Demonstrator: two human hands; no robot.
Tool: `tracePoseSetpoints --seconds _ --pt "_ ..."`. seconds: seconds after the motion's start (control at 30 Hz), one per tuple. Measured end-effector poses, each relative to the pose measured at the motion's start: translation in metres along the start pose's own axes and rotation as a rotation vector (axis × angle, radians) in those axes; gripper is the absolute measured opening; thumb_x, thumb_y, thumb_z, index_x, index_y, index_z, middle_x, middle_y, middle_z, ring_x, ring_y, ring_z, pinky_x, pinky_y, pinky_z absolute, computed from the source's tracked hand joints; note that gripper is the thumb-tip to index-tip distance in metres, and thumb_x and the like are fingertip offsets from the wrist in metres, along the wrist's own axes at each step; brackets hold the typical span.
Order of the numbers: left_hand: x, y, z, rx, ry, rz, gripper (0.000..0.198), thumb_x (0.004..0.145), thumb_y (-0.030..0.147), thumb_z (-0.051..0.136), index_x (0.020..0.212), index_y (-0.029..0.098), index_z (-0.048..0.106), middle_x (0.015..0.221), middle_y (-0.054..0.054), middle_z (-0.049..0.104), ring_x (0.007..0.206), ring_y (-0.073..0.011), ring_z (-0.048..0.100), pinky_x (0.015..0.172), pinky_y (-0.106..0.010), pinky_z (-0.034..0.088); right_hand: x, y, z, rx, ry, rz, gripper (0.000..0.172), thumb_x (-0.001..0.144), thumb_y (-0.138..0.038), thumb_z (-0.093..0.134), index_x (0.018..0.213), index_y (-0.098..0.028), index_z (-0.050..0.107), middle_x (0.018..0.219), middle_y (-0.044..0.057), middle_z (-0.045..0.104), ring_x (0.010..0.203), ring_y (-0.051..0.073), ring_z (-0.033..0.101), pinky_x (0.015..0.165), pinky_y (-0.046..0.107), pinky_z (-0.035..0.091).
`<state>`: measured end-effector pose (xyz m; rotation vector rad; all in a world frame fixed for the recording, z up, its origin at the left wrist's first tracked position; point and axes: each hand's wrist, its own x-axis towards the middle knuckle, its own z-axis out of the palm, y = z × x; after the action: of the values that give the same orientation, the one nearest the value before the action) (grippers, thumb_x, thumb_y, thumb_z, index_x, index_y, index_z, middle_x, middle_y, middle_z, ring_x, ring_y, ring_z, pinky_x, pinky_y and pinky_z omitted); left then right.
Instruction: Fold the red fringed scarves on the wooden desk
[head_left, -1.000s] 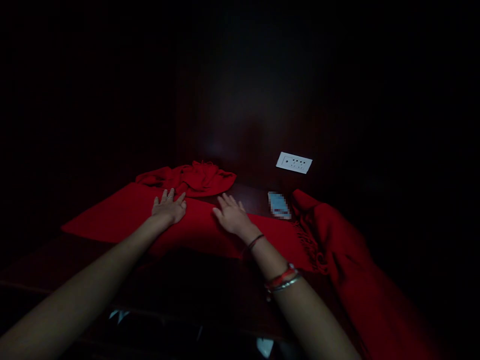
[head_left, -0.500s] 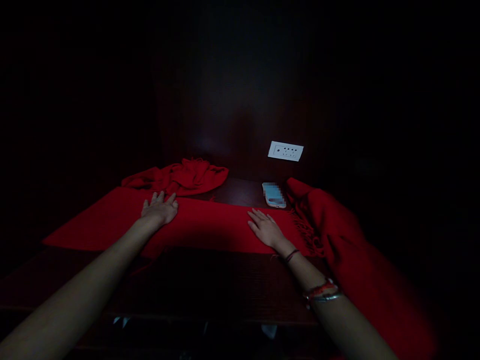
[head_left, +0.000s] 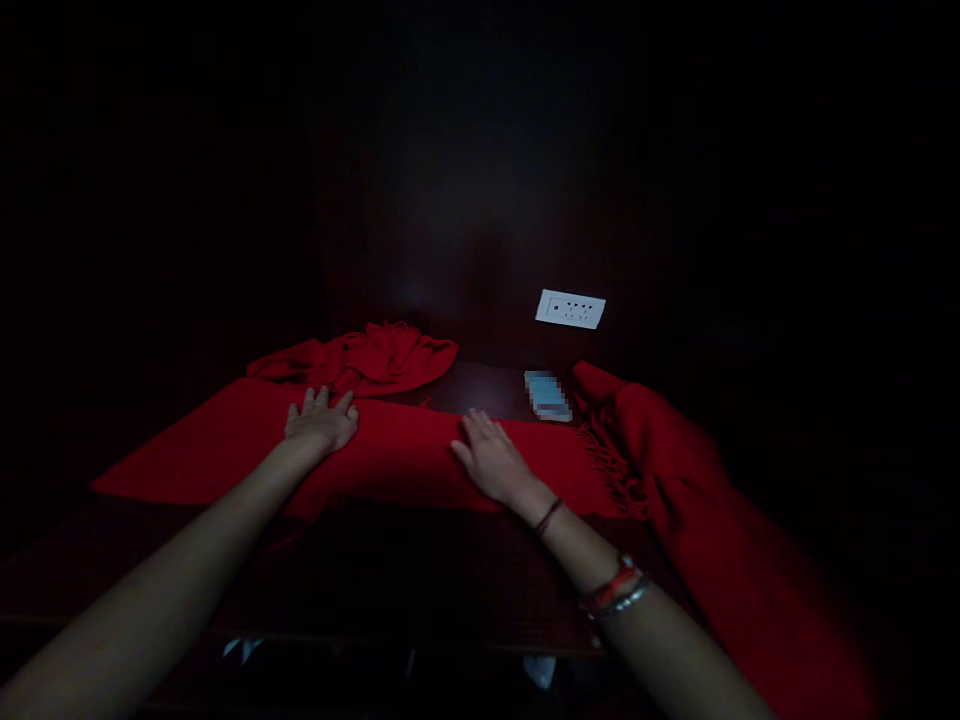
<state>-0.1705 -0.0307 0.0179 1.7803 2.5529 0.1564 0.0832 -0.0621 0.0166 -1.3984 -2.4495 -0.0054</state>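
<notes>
A long red scarf (head_left: 405, 455) lies flat and folded into a strip across the dark desk, its fringe (head_left: 607, 465) at the right end. My left hand (head_left: 322, 420) rests palm down on the scarf left of its middle, fingers spread near the far edge. Palm down as well, my right hand (head_left: 491, 455) lies on the scarf right of the middle, with fingers stretched out. Behind the left part is a crumpled red cloth (head_left: 375, 360) with a fringe. Another red cloth (head_left: 675, 460) runs down along the right side, next to the fringe.
A phone (head_left: 547, 397) lies on the desk beyond the scarf. A white socket plate (head_left: 571, 309) is on the dark back wall. The desk (head_left: 465, 570) has a front edge, with pale objects dimly visible below it. Surroundings are very dark.
My right hand has slid left along the scarf, toward its middle. My left hand has stayed in place on the scarf.
</notes>
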Motion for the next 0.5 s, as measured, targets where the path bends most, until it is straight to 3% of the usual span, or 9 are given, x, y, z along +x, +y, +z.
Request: tracePoseSetpoints --seconds 0.1,0.2,0.27,0.5 --pt "0.001 -0.002 0.002 -0.017 0.015 0.021 0.05 0.081 0.04 0.019 0.128 0.023 0.023 0.136 -0.006 0.017 0.123 -0.0277 0.008 0.095 -0.046 0.015 0.01 -0.054 0.019 0.078 -0.023 -0.122 0.06 0.082 -0.049 0.016 0.127 -0.01 0.026 0.132 0.011 0.026 0.122 0.021 0.019 0.098 0.038 0.017" --pt "0.002 -0.004 0.003 -0.022 0.018 0.024 0.05 0.082 0.04 0.018 0.128 0.023 0.023 0.135 -0.006 0.018 0.123 -0.0274 0.009 0.095 -0.046 0.015 0.002 -0.056 0.027 0.087 -0.062 -0.136 0.057 0.082 -0.05 0.017 0.127 -0.016 0.027 0.132 0.007 0.027 0.122 0.021 0.019 0.098 0.041 0.015" --pt "0.003 -0.005 0.003 -0.021 0.019 0.021 0.051 0.081 0.041 0.018 0.128 0.023 0.023 0.136 -0.008 0.017 0.123 -0.0269 0.008 0.096 -0.045 0.014 -0.009 -0.032 0.022 0.063 -0.109 -0.082 0.055 0.082 -0.05 0.018 0.126 -0.02 0.028 0.133 0.005 0.026 0.122 0.02 0.018 0.098 0.041 0.014" --pt "0.003 -0.004 0.002 -0.004 -0.006 0.024 0.051 0.082 0.042 0.016 0.129 0.023 0.02 0.135 -0.011 0.016 0.123 -0.0271 0.007 0.096 -0.045 0.012 -0.064 0.089 -0.012 -0.071 -0.154 0.237 0.053 0.082 -0.045 0.021 0.127 -0.018 0.028 0.133 0.005 0.025 0.122 0.018 0.019 0.099 0.034 0.015"
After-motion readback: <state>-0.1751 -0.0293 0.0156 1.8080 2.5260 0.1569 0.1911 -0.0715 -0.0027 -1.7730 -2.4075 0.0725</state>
